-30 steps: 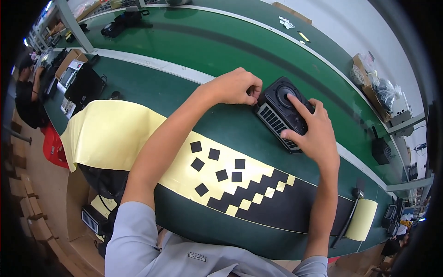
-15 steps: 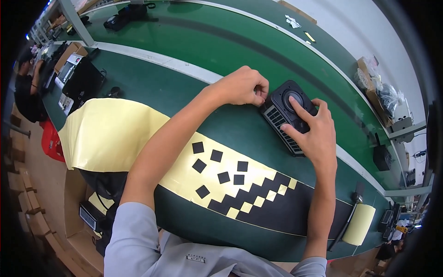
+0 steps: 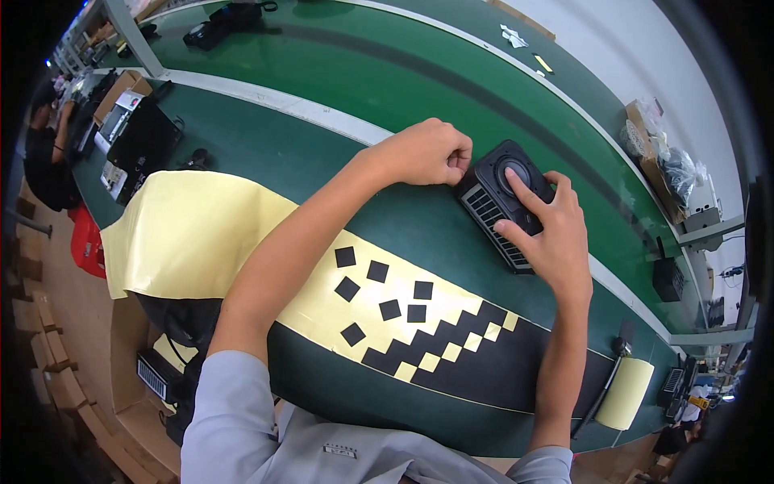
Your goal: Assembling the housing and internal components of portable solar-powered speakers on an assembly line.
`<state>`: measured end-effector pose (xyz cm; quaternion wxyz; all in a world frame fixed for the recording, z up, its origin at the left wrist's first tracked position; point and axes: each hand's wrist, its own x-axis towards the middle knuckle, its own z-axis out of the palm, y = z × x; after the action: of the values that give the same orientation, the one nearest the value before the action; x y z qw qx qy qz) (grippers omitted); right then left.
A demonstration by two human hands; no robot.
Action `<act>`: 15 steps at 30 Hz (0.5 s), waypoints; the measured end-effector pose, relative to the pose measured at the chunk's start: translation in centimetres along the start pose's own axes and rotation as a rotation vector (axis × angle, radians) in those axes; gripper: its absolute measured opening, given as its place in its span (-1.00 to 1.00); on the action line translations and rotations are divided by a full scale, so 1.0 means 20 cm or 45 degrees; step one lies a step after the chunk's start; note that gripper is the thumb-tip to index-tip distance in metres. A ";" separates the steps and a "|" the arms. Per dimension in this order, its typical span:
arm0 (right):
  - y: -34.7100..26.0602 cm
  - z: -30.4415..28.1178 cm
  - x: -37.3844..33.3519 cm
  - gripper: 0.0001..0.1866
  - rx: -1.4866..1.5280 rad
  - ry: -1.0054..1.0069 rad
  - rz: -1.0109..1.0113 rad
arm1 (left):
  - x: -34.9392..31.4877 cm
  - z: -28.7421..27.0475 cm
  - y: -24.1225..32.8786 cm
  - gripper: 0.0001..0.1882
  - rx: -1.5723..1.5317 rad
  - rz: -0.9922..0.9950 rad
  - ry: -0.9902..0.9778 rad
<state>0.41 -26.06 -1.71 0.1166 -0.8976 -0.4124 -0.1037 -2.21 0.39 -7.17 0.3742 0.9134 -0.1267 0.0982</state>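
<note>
A black box-shaped device (image 3: 504,206) with a round dial-like top and a silvery grille side rests at the edge of the green bench. My right hand (image 3: 560,230) grips it, forefinger on the round part and thumb near the grille; its other fingers go round the far side. Close against the device's left corner is my left hand (image 3: 423,153), fingers curled in a pinch. What they hold, if anything, is hidden. Beneath my forearms lies a long strip of yellow backing paper (image 3: 318,306), carrying several black squares (image 3: 390,310) and a stepped black sheet (image 3: 492,375).
The strip ends in a yellow roll (image 3: 627,395) beside a black rod (image 3: 598,399). Beyond the bench's pale rail runs a green belt (image 3: 387,73). At far left are black equipment (image 3: 145,145), a person (image 3: 48,153) and a red stool (image 3: 87,242). An open carton (image 3: 129,347) stands below.
Both hands keep nearly the same place and grip at the device. The view has shifted very slightly; nothing else visibly differs.
</note>
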 end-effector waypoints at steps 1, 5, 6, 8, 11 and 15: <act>0.01 0.00 0.00 -0.33 0.003 0.005 0.006 | 0.01 -0.01 0.01 -0.87 -0.061 -0.055 -0.033; 0.05 0.04 0.00 -0.48 0.065 0.088 -0.236 | 0.10 0.07 0.05 -0.76 -0.036 0.148 0.556; 0.06 0.05 0.00 -0.53 0.101 0.103 -0.248 | 0.14 0.13 0.08 -0.70 -0.080 0.093 0.475; 0.05 0.08 -0.04 -0.52 0.091 0.209 -0.217 | 0.18 0.21 0.20 -0.58 -0.090 -0.108 0.215; 0.02 0.12 -0.07 -0.56 0.133 0.359 -0.132 | 0.17 0.25 0.20 -0.59 0.311 -0.034 0.316; 0.06 0.17 -0.04 -0.68 0.182 0.473 0.297 | 0.13 0.25 0.29 -0.59 0.244 -0.230 0.425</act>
<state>1.18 -26.42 -5.33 0.2651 -0.8940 -0.2836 -0.2236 -1.13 -7.46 -6.17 0.3087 0.9235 0.0295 0.2257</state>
